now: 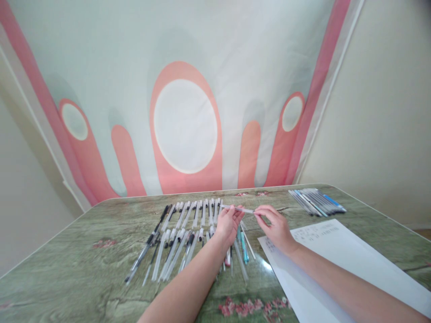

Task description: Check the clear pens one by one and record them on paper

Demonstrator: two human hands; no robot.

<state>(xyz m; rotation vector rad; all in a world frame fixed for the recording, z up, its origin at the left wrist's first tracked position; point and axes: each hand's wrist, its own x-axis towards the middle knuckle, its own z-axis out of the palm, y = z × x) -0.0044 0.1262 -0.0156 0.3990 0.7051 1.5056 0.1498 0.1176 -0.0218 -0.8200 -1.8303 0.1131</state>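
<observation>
A clear pen [240, 209] lies almost level between my two hands above the table. My left hand [229, 225] is closed around its barrel, palm partly turned up. With thumb and forefinger, my right hand [275, 228] pinches the pen's right end; whether a cap or tip is there is too small to tell. Below my left hand lie capped clear pens [175, 255] in a loose front row, partly hidden by my left forearm. Behind them runs a second row of clear pens [196, 213]. A turquoise pen [244, 247] rests just under my hands.
White paper sheets [340, 264] with some marks lie under my right forearm. At the back right sits a group of pens [314, 202], a few of them blue. The wood-patterned table [111, 264] meets a hanging pink and pale green cloth [188, 125] behind.
</observation>
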